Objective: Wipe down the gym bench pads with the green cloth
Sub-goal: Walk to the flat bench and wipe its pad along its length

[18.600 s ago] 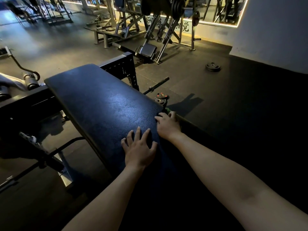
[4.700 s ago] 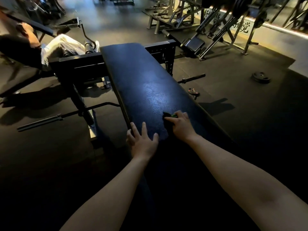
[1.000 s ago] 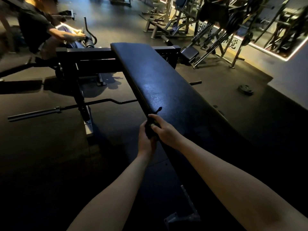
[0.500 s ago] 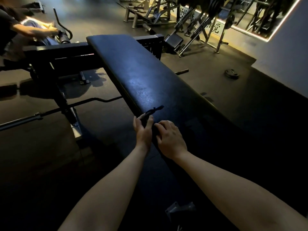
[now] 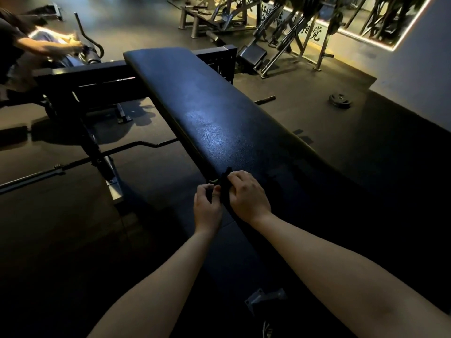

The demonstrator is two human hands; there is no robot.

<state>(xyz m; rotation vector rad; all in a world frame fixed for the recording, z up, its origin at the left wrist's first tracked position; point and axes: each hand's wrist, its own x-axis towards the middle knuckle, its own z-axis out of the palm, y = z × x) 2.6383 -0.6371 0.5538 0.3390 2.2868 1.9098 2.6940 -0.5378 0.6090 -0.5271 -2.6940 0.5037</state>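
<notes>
The long black bench pad runs from the lower right up toward the middle of the head view. At its left edge the green cloth looks almost black in the dim light, with a thin green sliver showing. My right hand lies on the pad's edge with its fingers curled over the cloth. Just off the edge, my left hand pinches the cloth's near side. Most of the cloth is hidden between the two hands.
The black bench frame crosses behind the pad. A barbell lies on the floor at left. A person sits at the far left. A weight plate lies at right, with weight machines behind it.
Both hands stay at the pad's left edge. The left hand has dropped lower beside the edge and the right hand has closed over the cloth. The camera has shifted slightly.
</notes>
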